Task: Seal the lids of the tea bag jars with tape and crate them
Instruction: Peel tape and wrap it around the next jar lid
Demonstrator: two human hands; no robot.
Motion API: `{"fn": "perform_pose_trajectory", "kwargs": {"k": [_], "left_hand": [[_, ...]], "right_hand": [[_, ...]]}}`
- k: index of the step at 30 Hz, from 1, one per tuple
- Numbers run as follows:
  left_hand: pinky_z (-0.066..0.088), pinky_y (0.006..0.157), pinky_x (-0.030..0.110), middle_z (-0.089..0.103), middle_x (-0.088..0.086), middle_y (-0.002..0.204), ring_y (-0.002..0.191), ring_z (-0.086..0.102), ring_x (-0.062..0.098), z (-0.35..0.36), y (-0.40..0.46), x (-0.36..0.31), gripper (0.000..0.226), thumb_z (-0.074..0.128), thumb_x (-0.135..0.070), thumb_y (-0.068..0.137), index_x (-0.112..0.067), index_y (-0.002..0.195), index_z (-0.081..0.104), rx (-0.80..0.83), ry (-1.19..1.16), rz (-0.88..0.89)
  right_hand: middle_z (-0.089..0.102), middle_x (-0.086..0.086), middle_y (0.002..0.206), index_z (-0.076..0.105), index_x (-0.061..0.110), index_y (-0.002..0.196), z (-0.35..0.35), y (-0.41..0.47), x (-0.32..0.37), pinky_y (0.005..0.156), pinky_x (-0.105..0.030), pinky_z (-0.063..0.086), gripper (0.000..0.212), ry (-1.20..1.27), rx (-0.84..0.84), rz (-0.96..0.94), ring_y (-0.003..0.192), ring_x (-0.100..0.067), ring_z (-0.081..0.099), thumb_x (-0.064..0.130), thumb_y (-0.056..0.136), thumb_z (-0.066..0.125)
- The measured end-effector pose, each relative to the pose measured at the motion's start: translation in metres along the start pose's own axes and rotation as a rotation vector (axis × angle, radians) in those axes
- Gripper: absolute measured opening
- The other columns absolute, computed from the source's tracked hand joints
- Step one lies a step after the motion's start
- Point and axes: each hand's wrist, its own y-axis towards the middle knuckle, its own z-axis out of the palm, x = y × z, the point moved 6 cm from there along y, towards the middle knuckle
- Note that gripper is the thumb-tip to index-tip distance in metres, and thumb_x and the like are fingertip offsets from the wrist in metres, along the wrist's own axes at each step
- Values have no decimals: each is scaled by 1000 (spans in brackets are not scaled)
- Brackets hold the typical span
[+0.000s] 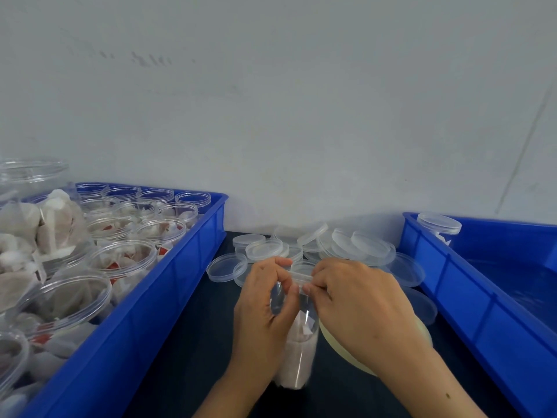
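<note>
A person stands a tall clear plastic jar with tea bags inside (298, 351) on the dark table (187, 342), between two big blue plastic crates. The left hand (265, 306) wraps its fingers round the upper part of the jar and holds it upright. The right hand (355, 300) is at the top of the jar, with its fingertips (309, 288) pinched at the edge of the clear round lid (301, 274) that sits on the jar. A thin see-through strip seems to run between the two hands along the lid's edge, but it is too clear to be sure.

Just under the right wrist lies a pale yellow roll of tape (340, 348), flat on the table and partly hidden by the hand.

Behind the hands, near the wall, is a pile of loose clear round lids (346, 245). Some lie flat and some lean on each other.

The blue crate on the left (144, 303) is full of open clear jars with tea bags in them (120, 233), and more tea bags are heaped at its near end. The blue crate on the right (470, 303) holds one jar with a lid on (439, 224), standing in the far corner.
</note>
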Motion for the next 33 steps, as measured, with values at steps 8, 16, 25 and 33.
{"fn": "perform_pose_trajectory", "kwargs": {"k": [8, 16, 25, 33], "left_hand": [[43, 84, 11, 58, -22, 108, 113, 54, 3, 1, 4, 4, 24, 56, -48, 79, -25, 73, 52, 4, -57, -71], [52, 84, 15, 59, -17, 115, 103, 62, -5, 6, -2, 30, 86, 81, -59, 47, -32, 118, 42, 36, -378, -502], [58, 80, 32, 75, -12, 90, 84, 71, 4, 3, 0, 38, 78, 78, -73, 44, -22, 102, 65, 61, -190, -475], [58, 84, 37, 73, -13, 93, 90, 69, 7, -8, 2, 42, 75, 79, -72, 39, -30, 101, 64, 2, -139, -429]], "right_hand": [[65, 9, 96, 65, 24, 95, -4, 1, 2, 79, -31, 53, 26, 24, 17, 33, 86, -14, 63, 39, 98, 43], [66, 8, 94, 61, 25, 89, -9, -7, 12, 70, -29, 47, 24, -16, -27, 15, 86, -17, 63, 32, 97, 40], [50, 9, 102, 51, 28, 88, 3, -16, -4, 77, -28, 49, 23, 42, 58, 58, 90, -14, 60, 31, 101, 32], [46, 8, 70, 32, 27, 121, 21, -16, -23, 51, -22, 35, 18, 63, 88, 15, 56, -8, 46, 30, 104, 32]]}}
